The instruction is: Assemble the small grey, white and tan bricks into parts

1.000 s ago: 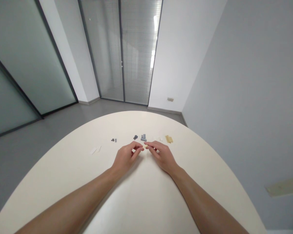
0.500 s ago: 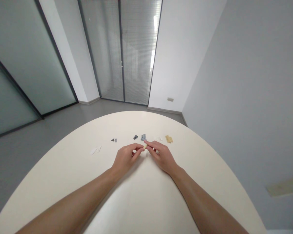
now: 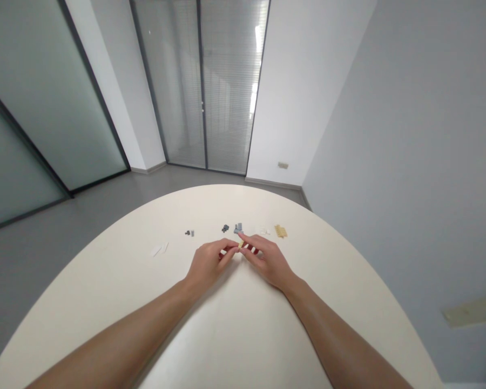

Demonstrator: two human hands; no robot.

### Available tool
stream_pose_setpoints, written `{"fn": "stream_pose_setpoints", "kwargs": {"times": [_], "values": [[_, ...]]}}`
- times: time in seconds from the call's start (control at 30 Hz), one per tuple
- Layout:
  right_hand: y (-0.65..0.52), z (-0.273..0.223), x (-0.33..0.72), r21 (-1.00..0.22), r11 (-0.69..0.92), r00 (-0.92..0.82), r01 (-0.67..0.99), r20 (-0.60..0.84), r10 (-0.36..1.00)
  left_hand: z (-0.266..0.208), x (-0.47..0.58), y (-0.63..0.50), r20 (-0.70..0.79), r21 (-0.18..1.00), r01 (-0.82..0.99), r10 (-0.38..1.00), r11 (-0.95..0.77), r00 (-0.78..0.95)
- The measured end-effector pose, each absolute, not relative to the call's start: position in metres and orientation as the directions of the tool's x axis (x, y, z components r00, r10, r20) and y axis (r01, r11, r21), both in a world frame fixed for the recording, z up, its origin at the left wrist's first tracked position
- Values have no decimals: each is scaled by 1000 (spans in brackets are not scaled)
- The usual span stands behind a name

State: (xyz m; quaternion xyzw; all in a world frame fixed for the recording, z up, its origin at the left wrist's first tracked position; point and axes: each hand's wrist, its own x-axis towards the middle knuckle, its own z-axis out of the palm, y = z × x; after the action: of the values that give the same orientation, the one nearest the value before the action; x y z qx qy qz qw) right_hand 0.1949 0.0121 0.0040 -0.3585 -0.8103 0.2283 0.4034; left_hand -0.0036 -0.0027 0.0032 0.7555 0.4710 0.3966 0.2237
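Both of my hands meet over the middle of the table, fingertips pinching one small tan piece, perhaps a toy building brick (image 3: 241, 245). My left hand (image 3: 210, 259) grips its left side between thumb and forefinger. On the other side, the thumb and forefinger of my right hand (image 3: 268, 259) close on it. The piece is mostly covered by fingers, so its exact shape is hard to make out. Just beyond the fingertips lies a cluster of blue-grey pieces (image 3: 238, 227). A pile of tan pieces (image 3: 281, 231) sits past my right hand, beside a few white pieces (image 3: 265, 232).
The round cream table (image 3: 243, 335) has a curved far edge. Dark pieces (image 3: 225, 228) lie left of the blue-grey cluster. Farther left are a small black piece (image 3: 187, 233), a grey piece (image 3: 193, 233) and thin white strips (image 3: 157, 250). A glass partition (image 3: 202, 86) stands beyond.
The small tan piece has turned slightly between my fingertips, and my right fingers have shifted a little. Both hands stay in the same place; the piles lie as before.
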Motion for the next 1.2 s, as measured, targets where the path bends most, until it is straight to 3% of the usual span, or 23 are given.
{"fn": "stream_pose_setpoints", "kwargs": {"times": [0.93, 1.2], "values": [[13, 0, 196, -681, 629, -429, 375, 474, 769, -1, -4, 0, 400, 704, 531, 881, -473, 254], [12, 2, 196, -680, 641, -471, 355, 462, 751, 1, -1, -3, 377, 760, 473, 895, -447, 239]]}}
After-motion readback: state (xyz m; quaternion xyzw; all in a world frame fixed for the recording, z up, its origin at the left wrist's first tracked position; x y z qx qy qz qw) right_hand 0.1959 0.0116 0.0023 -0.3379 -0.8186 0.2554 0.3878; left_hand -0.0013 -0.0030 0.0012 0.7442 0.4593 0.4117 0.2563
